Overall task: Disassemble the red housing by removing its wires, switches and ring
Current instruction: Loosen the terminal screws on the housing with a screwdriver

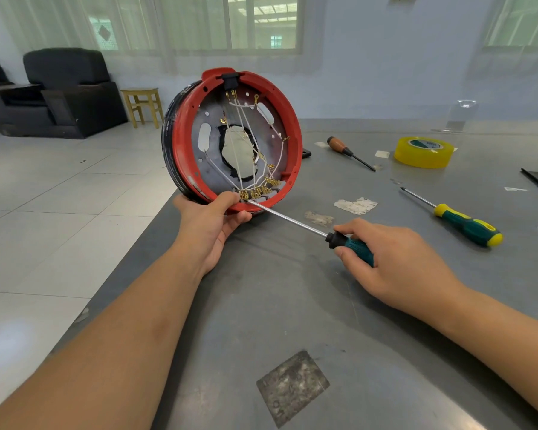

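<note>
1. Two hands share the work: the left hand (213, 221) grips the lower rim of the red housing (232, 136), holding it on edge at the near-left corner of the desk (292, 305), its open side toward the person. That rim is the only hold. A hard push from the tool could tip the housing over or roll it off the desk edge just beside it.
2. The right hand (395, 262) is clenched round the handle of a long screwdriver (292, 223), whose tip sits among the brass terminals (258, 189) at the bottom of the housing, right beside the left thumb. If the tip slips off a terminal, it would likely jab that thumb.
3. White wires (246, 144) cross the inside tautly. Levering one terminal carelessly may snap a wire or bend its neighbours, since they sit packed together.
4. Whether the tip is seated on a screw or a clip cannot be told, so the wrong motion could strip it.
</note>
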`<action>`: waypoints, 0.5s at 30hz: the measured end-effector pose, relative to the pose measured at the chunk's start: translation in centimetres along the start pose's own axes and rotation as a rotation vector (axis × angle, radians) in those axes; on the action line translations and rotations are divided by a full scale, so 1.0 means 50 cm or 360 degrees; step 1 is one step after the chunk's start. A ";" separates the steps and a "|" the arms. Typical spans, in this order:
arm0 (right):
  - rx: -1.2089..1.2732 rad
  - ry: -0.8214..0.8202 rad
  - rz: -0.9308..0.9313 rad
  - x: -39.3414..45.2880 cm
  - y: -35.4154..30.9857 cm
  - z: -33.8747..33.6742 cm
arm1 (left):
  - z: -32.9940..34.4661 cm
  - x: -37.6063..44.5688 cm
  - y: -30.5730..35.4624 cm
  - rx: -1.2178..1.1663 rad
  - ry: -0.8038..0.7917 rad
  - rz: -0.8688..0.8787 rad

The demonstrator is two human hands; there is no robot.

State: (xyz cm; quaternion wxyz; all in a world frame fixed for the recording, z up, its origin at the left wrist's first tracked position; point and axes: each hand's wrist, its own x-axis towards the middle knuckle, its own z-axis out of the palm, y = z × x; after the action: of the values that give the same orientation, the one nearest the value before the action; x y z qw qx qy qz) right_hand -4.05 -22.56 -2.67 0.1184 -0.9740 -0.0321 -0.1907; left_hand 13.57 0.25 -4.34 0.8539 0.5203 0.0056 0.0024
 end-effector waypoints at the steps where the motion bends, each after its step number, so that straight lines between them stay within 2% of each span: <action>1: -0.0002 0.0004 0.0001 0.000 0.000 0.000 | 0.000 0.000 -0.001 -0.0001 0.0006 0.0009; 15: 0.0006 -0.0019 0.0007 -0.002 -0.007 -0.002 | -0.005 -0.004 0.001 -0.0079 -0.0099 0.0036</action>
State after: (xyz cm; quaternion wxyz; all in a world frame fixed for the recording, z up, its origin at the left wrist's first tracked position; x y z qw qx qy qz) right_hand -4.19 -22.25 -2.55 0.1204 -0.9749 -0.0311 -0.1846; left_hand 13.35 0.46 -4.41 0.8662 0.4989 -0.0269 -0.0039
